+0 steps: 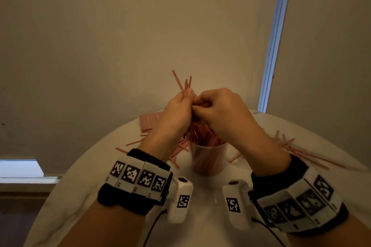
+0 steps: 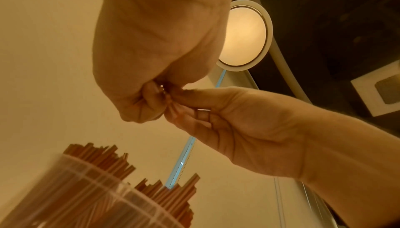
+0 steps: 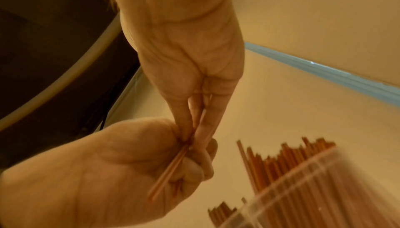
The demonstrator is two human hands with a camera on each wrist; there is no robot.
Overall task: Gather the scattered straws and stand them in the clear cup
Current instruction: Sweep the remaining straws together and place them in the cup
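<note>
A clear cup (image 1: 208, 158), packed with red-striped straws, stands on the white round table (image 1: 112, 166). Both hands are raised just above it. My left hand (image 1: 185, 98) grips a small bundle of straws (image 1: 185, 83) whose ends stick up past the thumb. My right hand (image 1: 197, 106) meets it, fingers curled, and pinches the same bundle. In the right wrist view my right hand's fingertips (image 3: 201, 124) pinch the straws (image 3: 168, 168) held in the left hand (image 3: 190, 159), beside the cup (image 3: 324, 189). In the left wrist view the two hands touch above the cup (image 2: 86, 197).
Loose straws (image 1: 301, 152) lie scattered on the table to the right of the cup, and more straws (image 1: 132, 142) lie to its left. A pink stack of straws (image 1: 149, 121) lies at the table's far left edge. A wall stands close behind.
</note>
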